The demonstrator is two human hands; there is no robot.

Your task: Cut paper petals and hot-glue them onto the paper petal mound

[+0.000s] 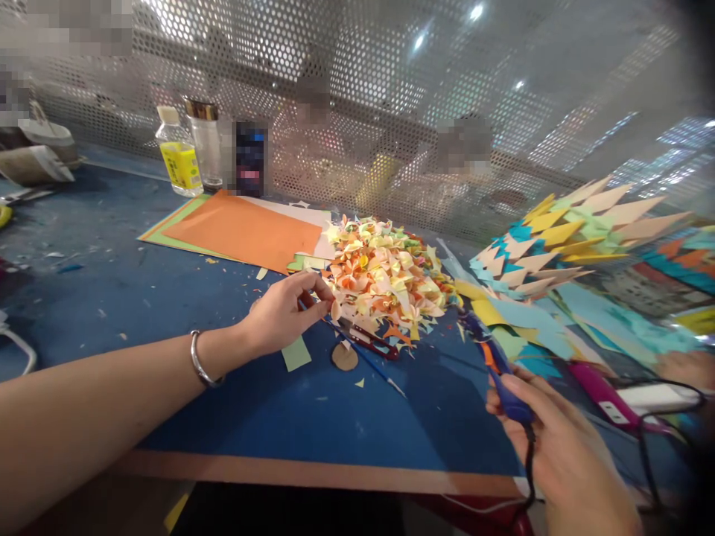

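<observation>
My left hand (290, 309) is closed in a pinch at the near left edge of a heap of small folded paper flowers (391, 272). A small pale paper piece (336, 308) shows at its fingertips. My right hand (550, 432) is wrapped round a blue glue gun (514, 398) with an orange trigger and a black cord. The gun's nozzle points up and left towards the heap, its tip hard to make out. Below the heap lie a dark red craft knife (372, 342), a thin blue brush (377, 370), a round brown disc (345, 356) and a green paper square (296, 353).
Coloured paper sheets (246, 227) lie behind my left hand, near a bottle with a yellow label (179, 160) and a glass jar (206, 149). A spiky paper construction (558, 231), a magenta power strip (600, 394) and another person's hand (687, 368) are at right. Perforated metal panels (380, 97) stand behind.
</observation>
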